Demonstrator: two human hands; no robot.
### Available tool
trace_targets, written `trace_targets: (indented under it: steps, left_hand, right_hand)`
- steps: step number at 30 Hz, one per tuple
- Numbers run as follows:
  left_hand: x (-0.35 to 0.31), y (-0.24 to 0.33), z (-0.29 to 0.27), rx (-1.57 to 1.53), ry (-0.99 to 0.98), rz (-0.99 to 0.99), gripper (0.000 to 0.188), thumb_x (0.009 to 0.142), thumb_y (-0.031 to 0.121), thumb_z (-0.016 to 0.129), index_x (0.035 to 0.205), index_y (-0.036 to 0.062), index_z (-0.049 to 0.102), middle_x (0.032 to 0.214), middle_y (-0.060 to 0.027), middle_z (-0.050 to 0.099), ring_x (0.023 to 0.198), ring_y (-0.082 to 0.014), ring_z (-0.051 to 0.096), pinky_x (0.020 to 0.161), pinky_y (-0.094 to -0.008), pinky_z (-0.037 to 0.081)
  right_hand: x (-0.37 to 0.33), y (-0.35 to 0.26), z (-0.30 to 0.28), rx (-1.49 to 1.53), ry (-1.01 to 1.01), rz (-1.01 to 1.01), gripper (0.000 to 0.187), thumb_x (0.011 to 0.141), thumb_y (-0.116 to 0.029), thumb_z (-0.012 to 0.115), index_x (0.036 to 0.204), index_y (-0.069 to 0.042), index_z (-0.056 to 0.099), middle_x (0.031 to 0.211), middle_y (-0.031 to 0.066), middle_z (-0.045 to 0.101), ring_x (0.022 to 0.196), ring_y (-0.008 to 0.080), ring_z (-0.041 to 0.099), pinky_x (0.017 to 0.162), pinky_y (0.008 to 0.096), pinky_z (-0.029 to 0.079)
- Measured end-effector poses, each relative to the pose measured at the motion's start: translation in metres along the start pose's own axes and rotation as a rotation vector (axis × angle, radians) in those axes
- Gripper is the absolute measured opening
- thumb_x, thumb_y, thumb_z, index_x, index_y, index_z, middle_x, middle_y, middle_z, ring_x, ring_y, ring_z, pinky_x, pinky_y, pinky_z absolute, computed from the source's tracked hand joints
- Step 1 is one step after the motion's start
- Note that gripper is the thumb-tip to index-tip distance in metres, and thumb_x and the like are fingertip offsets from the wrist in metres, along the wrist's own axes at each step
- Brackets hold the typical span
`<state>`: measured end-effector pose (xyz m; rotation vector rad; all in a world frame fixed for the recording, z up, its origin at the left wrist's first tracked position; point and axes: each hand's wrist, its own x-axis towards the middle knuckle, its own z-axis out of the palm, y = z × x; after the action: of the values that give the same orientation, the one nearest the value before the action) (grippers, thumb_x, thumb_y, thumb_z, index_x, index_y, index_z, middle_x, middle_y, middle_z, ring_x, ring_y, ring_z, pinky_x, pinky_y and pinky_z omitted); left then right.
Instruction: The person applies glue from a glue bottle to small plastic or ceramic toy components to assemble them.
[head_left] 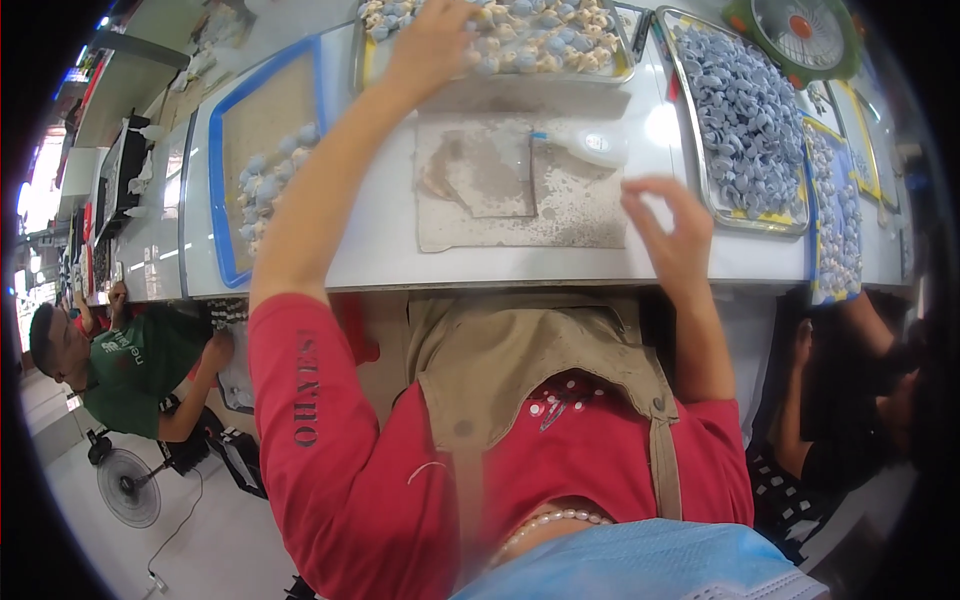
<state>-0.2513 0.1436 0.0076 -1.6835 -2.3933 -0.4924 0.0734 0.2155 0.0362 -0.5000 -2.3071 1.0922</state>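
My left hand (435, 48) reaches across to the far tray (500, 76). Its fingers curl down among small blue-and-cream molded pieces (555, 45), and whatever they grip is hidden. To the right, my right hand (675, 225) is raised at the edge of a stained pale board (470, 235). Thumb and forefinger there come together in a pinch; anything between them is too small to make out. On the board lies a thin clear sheet (490, 185) with a dark edge. A white rounded bottle or container (597, 148) with a blue tip rests at the board's far right.
A metal tray (705, 205) heaped with grey-blue parts stands at the right, beside a green fan (800, 30). Farther right is another tray of pieces (835, 220). A blue-rimmed tray (222, 190) is left of my arm. Co-workers sit on both sides.
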Motion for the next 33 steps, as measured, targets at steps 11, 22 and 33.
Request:
trace_targets:
  steps: [11,22,33]
  left_hand:
    - [-0.185,0.135,-0.04,-1.972,-0.271,-0.849,0.036,0.08,0.003,0.059,0.114,-0.0001,0.05,0.108,-0.0144,0.058,0.084,-0.0163,0.06,0.067,-0.0206,0.048]
    - [-0.194,0.147,-0.032,-1.975,-0.205,-0.876,0.037,0.082,0.004,0.059,0.117,0.0007,0.046,0.112,-0.0152,0.056,0.087,-0.0177,0.061,0.067,-0.0202,0.049]
    - [-0.19,0.164,-0.03,-1.999,-0.232,-0.864,0.039,0.083,0.006,0.058,0.119,-0.0007,0.044,0.11,-0.0103,0.056,0.088,-0.017,0.059,0.072,-0.0233,0.048]
  right_hand:
    - [0.029,0.035,0.024,-0.42,-0.1,0.029,0.039,0.076,-0.02,0.066,0.109,-0.004,0.054,0.097,0.0116,0.056,0.085,0.0219,0.052,0.074,0.031,0.043]
    - [-0.027,-0.001,0.015,0.501,0.003,0.513,0.029,0.08,-0.008,0.06,0.106,-0.001,0.048,0.089,0.0055,0.058,0.075,0.0097,0.055,0.067,0.0223,0.044]
    - [-0.062,-0.018,-0.003,0.448,0.042,0.374,0.027,0.075,-0.002,0.063,0.098,-0.001,0.05,0.088,0.0035,0.055,0.078,0.0081,0.052,0.068,0.0207,0.043]
